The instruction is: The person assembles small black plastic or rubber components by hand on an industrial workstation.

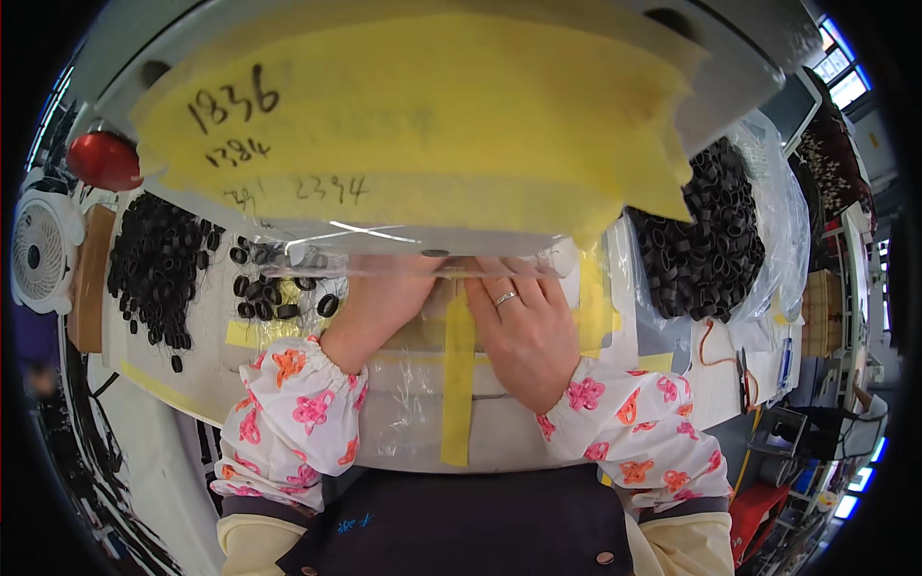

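Black stubby loops [254,289] beside left grip [389,296], right grip [528,331] farther; fingertips hidden, cannot tell opening or hold.

Black handwritten numbers [233,100] on yellow tape [461,106], blue scrawl [355,524] on the dark apron [480,528]

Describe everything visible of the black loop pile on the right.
The black loop pile is a dense, jumbled heap of many short, wide, matte bands, most showing open centres; fabric or rubber, I can't tell. They face every which way. A crumpled clear plastic bag lies against its right side. Its upper left is hidden behind the yellow-covered machine head. It sits right of the right hand, which isn't touching it.
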{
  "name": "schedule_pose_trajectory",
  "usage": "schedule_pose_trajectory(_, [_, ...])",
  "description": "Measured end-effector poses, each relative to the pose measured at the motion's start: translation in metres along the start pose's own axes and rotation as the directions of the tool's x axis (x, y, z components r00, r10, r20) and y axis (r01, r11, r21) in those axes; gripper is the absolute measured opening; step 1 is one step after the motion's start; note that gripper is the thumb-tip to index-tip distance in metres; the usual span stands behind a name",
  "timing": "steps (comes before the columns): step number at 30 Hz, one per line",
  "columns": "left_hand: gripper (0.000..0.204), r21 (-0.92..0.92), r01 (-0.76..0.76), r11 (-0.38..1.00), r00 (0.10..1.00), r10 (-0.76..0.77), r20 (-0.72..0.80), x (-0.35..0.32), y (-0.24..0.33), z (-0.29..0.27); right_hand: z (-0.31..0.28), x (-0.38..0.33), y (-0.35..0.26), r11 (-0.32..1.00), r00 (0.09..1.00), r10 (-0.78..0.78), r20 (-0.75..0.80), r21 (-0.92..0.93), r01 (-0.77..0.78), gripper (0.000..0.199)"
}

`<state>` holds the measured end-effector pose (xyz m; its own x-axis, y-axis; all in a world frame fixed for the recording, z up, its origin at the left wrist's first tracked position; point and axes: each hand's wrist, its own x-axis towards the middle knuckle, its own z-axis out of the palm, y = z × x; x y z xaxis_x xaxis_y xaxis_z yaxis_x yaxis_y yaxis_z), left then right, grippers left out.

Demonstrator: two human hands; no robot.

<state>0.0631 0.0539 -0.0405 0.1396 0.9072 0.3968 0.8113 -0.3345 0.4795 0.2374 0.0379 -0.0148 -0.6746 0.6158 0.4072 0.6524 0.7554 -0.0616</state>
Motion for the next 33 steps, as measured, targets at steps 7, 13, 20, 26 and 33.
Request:
schedule_pose_trajectory(7, [0.018,-0.062,0.013,0.998,0.999,-0.015,-0.032,-0.001,-0.002,0.0,-0.004,0.004,-0.007,0.996,0.998,0.025,0.059,-0.084,-0.02,0.028])
schedule_pose_trajectory(13, [0.014,0.172,-0.091,0.981,0.996,0.09,0.012,0.004,-0.001,-0.005,-0.001,0.006,-0.009,0.986,0.998,0.032,0.063,-0.163,-0.021,0.028])
schedule_pose_trajectory(20, [0.014,0.053,0.001,0.999,1.0,-0.002,0.021,-0.001,-0.005,0.001,0.001,0.004,-0.008,0.995,0.996,0.041,0.085,-0.097,-0.032,0.026])
schedule_pose_trajectory(26, [0.013,0.127,-0.132,0.983,0.991,0.134,-0.005,-0.002,-0.008,0.001,-0.003,0.004,-0.01,0.99,0.998,0.039,0.047,-0.135,-0.032,0.024])
schedule_pose_trajectory(33, [0.014,0.112,-0.032,0.993,0.999,0.029,0.026,-0.005,-0.005,-0.003,-0.001,0.007,-0.01,0.994,0.997,0.035,0.065,-0.11,-0.028,0.024])
